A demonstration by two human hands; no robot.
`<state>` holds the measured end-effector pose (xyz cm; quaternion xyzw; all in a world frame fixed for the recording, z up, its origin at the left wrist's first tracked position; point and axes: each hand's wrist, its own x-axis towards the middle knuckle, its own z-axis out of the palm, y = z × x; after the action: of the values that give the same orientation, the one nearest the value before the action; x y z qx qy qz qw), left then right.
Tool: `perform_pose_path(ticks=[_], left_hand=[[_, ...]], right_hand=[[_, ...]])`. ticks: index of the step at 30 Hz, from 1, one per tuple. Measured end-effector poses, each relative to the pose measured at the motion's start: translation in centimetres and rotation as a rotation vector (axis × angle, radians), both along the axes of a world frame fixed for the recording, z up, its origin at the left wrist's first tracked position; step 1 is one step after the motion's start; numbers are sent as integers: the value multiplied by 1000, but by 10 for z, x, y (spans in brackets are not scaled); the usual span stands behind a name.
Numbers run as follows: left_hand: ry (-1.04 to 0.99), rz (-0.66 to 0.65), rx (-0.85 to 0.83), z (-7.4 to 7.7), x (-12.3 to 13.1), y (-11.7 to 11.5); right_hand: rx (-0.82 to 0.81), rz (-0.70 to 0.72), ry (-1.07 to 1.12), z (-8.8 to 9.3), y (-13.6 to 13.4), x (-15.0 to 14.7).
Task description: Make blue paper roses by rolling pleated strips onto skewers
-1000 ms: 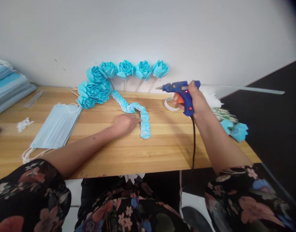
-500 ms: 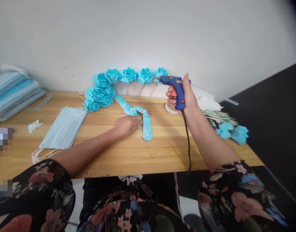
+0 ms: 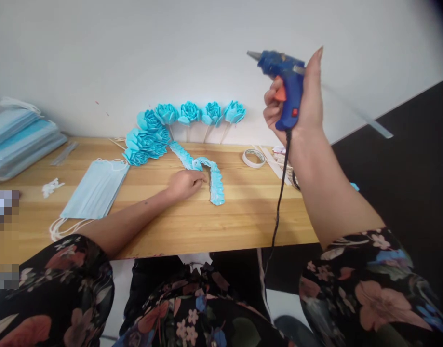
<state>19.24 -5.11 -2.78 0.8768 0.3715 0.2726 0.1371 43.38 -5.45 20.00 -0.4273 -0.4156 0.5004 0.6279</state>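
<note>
Right hand: clenched round a blue plastic hot-glue gun with orange trigger, raised high above the wooden table, nozzle pointing left. Left hand: palm down, fingertips touching a pleated light-blue fabric strip; whether it pinches or merely touches cannot be told. The strip lies below and left of the gun, its long axis running toward the wall.

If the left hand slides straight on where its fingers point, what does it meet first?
The pleated light-blue fabric strip lying on the wooden table; the left hand seems almost touching it, though depth is unclear.
</note>
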Motion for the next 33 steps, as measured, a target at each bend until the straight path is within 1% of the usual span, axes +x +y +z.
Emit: perform_pose_path(ticks=[2, 3, 5, 7, 9, 12, 14, 16, 26, 30, 33], left_hand=[[32, -7, -21, 2, 1, 0], [46, -8, -28, 3, 1, 0], [64, -12, -31, 3, 2, 0], [71, -27, -22, 3, 2, 1], [80, -50, -10, 2, 2, 2], [98, -71, -1, 2, 2, 2], [105, -77, -8, 3, 2, 2], [102, -87, -21, 5, 3, 1], [47, -95, -13, 4, 1, -1], [31, -96, -38, 4, 0, -3], [45, -137, -48, 4, -2, -5]], right_hand=[[73, 19, 162, 7, 2, -4], [112, 26, 233, 7, 4, -6], [138, 42, 268, -1, 9, -11], [98, 70, 245, -21, 13, -14], [47, 66, 167, -46, 17, -14], [0, 109, 46, -82, 19, -5], [-23, 135, 6, -98, 19, 3], [-43, 142, 4, -110, 18, 8], [-233, 123, -58, -159, 7, 7], [-302, 141, -47, -169, 4, 12], [-288, 132, 17, -172, 4, 15]])
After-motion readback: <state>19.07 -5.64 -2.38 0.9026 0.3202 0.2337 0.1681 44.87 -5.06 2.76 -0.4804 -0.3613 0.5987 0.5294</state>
